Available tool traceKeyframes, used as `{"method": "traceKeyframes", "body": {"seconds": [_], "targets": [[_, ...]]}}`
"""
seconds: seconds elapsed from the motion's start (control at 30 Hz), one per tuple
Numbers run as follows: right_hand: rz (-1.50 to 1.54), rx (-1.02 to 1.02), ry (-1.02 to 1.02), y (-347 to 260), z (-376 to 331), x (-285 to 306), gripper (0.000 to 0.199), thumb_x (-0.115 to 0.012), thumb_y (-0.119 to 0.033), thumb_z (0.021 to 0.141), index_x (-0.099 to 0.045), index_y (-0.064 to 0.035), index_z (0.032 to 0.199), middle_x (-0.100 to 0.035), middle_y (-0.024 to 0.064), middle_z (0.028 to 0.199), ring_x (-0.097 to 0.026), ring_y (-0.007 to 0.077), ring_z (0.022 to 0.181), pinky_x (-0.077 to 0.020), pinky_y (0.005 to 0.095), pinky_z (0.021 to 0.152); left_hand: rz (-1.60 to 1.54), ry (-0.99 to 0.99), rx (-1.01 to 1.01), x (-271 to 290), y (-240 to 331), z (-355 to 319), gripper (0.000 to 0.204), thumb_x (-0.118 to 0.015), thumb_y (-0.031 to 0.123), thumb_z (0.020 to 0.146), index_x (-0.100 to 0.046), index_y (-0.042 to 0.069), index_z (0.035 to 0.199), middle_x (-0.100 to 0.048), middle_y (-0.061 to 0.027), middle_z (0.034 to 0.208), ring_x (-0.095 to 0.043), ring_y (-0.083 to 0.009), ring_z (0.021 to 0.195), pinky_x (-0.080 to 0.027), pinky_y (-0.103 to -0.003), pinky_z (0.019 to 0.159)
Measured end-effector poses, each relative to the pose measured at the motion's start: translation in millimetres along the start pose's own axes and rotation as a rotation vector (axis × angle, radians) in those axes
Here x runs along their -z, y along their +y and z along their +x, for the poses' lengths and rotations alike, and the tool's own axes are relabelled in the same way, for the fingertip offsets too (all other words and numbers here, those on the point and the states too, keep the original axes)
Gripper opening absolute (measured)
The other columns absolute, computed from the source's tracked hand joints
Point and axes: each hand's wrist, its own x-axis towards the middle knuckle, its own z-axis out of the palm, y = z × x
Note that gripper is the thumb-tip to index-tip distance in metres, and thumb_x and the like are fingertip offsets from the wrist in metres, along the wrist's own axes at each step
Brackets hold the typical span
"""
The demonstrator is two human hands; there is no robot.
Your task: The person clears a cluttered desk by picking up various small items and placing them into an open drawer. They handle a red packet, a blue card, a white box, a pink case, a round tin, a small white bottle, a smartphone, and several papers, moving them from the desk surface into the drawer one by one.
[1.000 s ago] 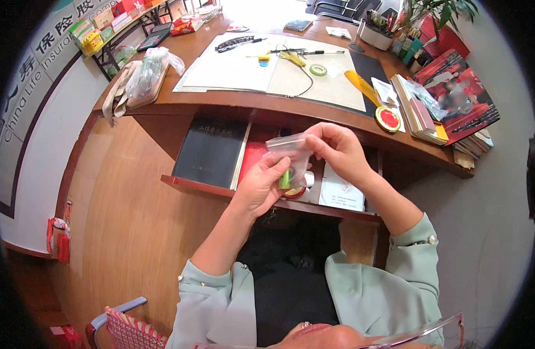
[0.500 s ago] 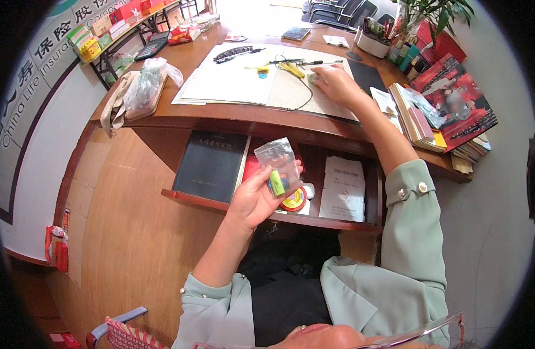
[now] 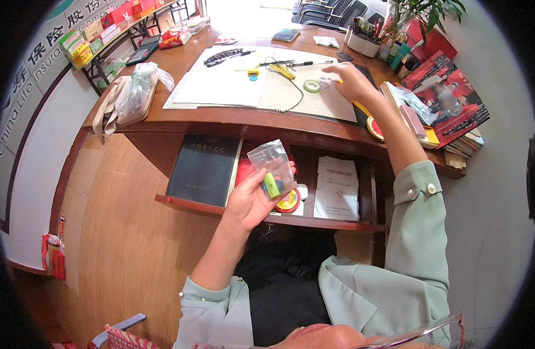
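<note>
My left hand (image 3: 244, 200) holds a small clear zip bag (image 3: 270, 154) above the drawer. Inside the bag are a yellow-green block (image 3: 271, 185) and something blue, partly behind it. Over the right of the desktop, my right hand (image 3: 356, 82) has its fingers curled, with a see-through item at their tips that I cannot make out. Just left of those fingers lies a pale green tape roll (image 3: 312, 86) on the beige mat. A yellow tool (image 3: 282, 71) with a dark cord, several pens (image 3: 302, 63) and a small yellow-and-blue piece (image 3: 253, 74) lie farther left.
The open drawer (image 3: 261, 220) holds a black notebook (image 3: 200, 168), a printed paper (image 3: 336, 189) and a red-and-yellow round tin (image 3: 288, 199). Plastic bags (image 3: 140, 90) sit at the desk's left. Books and papers (image 3: 410, 113), plus a plant (image 3: 433, 14), stand at the right.
My right hand has moved right, off the green tape roll, which now shows on the mat. My left hand still holds the bag. The whole view has shifted slightly.
</note>
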Motion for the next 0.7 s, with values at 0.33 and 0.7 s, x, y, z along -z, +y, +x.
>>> {"method": "traceKeyframes", "body": {"seconds": [0.33,0.7], "targets": [[-0.086,0.005,0.019,-1,8,-21,0.022,-0.059,-0.007,0.087,-0.073,-0.0048,0.103,-0.071,0.0184,0.102,-0.067,0.035,0.099,-0.0523,0.0413,0.088,0.006,-0.015,0.006,-1,-2,0,0.044,-0.035,0.018,0.106,-0.033,-0.004,0.145,-0.042,-0.0261,0.146,-0.045,-0.0365,0.136,-0.037,-0.054,0.115],[-0.214,-0.136,0.408,72,-15,65,0.016,-0.066,-0.012,0.085,-0.075,-0.0084,0.098,-0.071,0.0135,0.094,-0.068,0.0304,0.09,-0.0536,0.0394,0.079,0.025,0.023,-0.027,-6,-2,-4,0.042,-0.04,0.016,0.105,-0.038,-0.003,0.143,-0.049,-0.0251,0.14,-0.049,-0.0358,0.132,-0.039,-0.055,0.112]]}}
